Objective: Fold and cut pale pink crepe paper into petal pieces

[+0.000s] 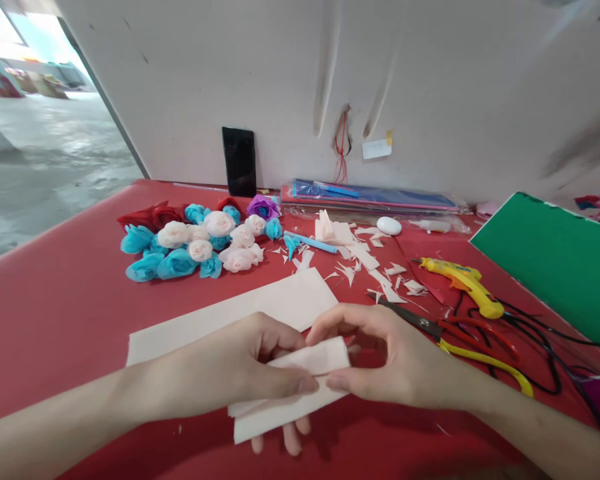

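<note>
A folded strip of pale pink crepe paper (300, 407) is held above the red table between both hands. My left hand (245, 367) grips it from the left, thumb on top and fingers underneath. At the right end, my right hand (390, 360) pinches the folded part between thumb and fingers. Just behind the hands lies a larger flat sheet of the same pale paper (220, 307). Scissors (425, 323) with red and yellow handles rest beside my right hand, amid pale paper scraps (365, 257).
Paper roses (200, 250) in white, blue, red and purple lie at the back left. A black phone (239, 162) leans against the wall. A yellow glue gun (460, 283) with black cables and a green board (555, 273) are on the right.
</note>
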